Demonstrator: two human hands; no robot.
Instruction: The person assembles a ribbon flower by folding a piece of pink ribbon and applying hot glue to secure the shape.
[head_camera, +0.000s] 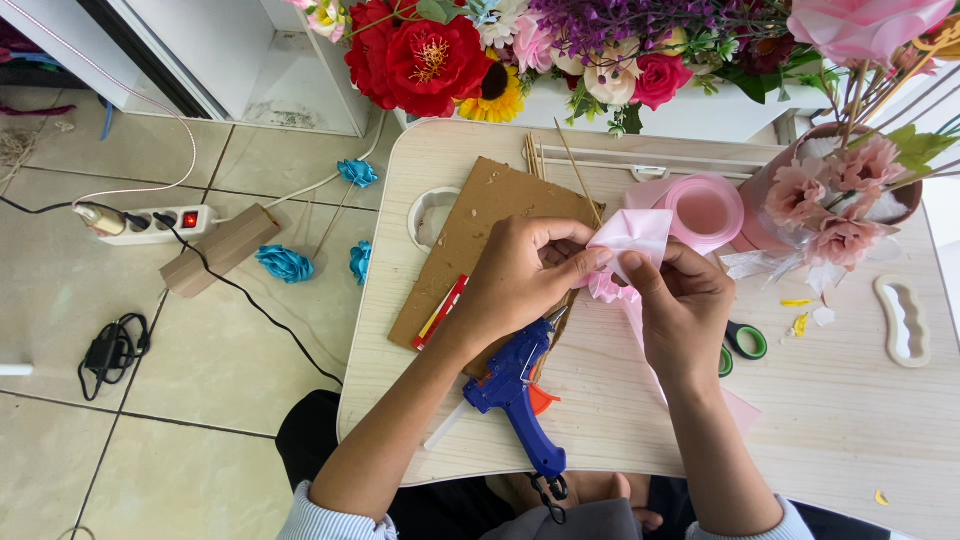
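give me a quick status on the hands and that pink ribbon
Left hand and right hand both pinching folded pink ribbon above table. Blue glue gun lies just below. Nothing blocking.

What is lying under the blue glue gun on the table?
The blue glue gun lies partly on a brown cardboard sheet, its handle on the wooden table. The left hand covers the nozzle and the cardboard there, so what lies beneath cannot be seen.
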